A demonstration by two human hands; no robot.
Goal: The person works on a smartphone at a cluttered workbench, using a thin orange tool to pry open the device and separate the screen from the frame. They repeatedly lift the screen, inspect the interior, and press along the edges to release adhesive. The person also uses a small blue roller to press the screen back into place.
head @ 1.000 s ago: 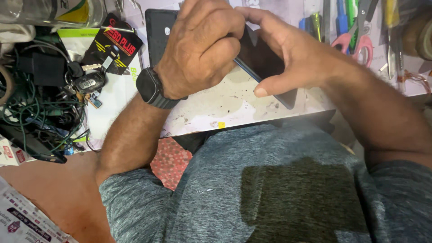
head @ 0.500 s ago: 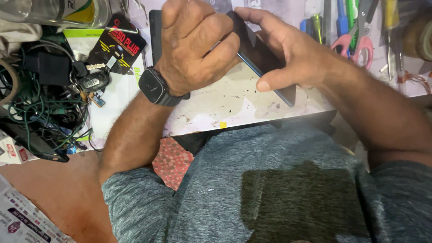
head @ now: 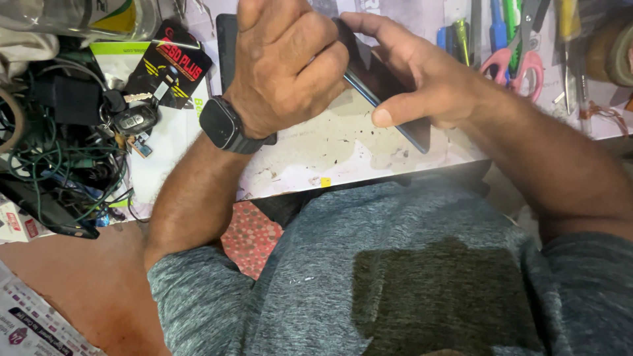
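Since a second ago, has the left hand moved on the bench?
Yes, slightly. The left hand has shifted up and a little left, toward the far side of the bench, judged against the black card packet. It now covers more of the dark phone.

Worn, stained white workbench (head: 343, 155) | 9 o'clock: tangled cables (head: 59, 165), keys (head: 132, 122) | 10 o'clock: black packet (head: 173, 62) on a white sheet (head: 168, 142) | 1 o'clock: screwdrivers (head: 498, 29), pink scissors (head: 511, 62) | 12 o'clock: dark slab (head: 227, 46), lying flat
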